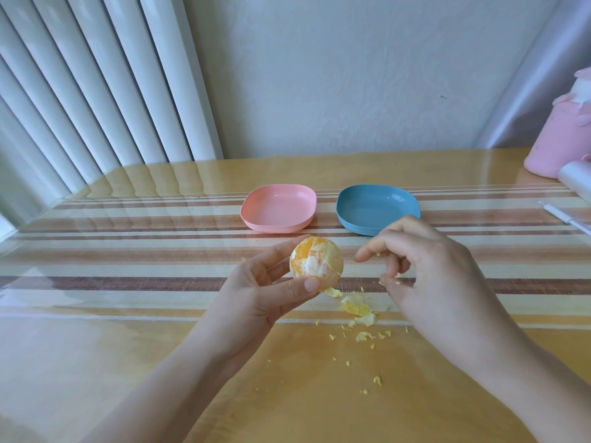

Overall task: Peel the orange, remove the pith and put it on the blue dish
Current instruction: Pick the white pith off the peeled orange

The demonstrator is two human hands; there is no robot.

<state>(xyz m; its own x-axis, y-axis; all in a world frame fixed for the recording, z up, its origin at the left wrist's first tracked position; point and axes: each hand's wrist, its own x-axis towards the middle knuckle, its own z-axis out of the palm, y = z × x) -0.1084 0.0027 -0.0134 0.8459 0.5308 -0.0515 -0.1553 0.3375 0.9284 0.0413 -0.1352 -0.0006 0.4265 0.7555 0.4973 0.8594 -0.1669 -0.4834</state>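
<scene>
Orange [316, 265] mostly bare, pith-streaked

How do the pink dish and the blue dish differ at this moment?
The pink dish lies to the left; the blue dish lies to the right. The pink dish shows whole, while the right hand hides part of the blue dish's near edge. Both are shallow rounded squares, both hold nothing, and the orange is in the left hand, on neither dish.

Soft daylight, glare on table [134, 199], wide-angle edge bending
</scene>
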